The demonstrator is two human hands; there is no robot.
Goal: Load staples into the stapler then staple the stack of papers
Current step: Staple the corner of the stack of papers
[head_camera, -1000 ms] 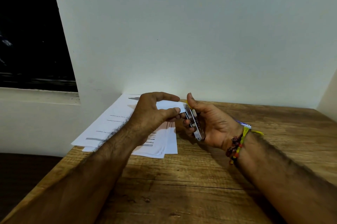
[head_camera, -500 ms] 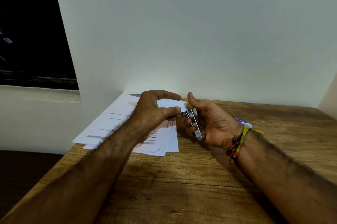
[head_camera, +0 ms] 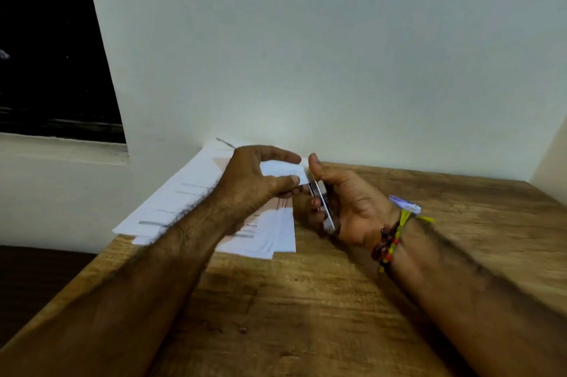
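Note:
My right hand point(head_camera: 352, 207) grips a small metal stapler point(head_camera: 322, 204), held on edge above the table with its silver side toward me. My left hand point(head_camera: 254, 183) is just left of it, thumb and fingers pinching at the stapler's front end, in front of a small white paper or box point(head_camera: 282, 172). Whether staples are between those fingers is hidden. The stack of white printed papers point(head_camera: 190, 195) lies fanned on the wooden table point(head_camera: 306, 300) under my left wrist, reaching the wall.
A white wall stands right behind the table. A dark window point(head_camera: 46, 54) with a white sill lies at the left. A small blue-and-white packet point(head_camera: 405, 204) lies on the table behind my right wrist, which wears coloured thread bands.
Both hands have stayed together at the stapler with almost no movement. The view has shifted slightly.

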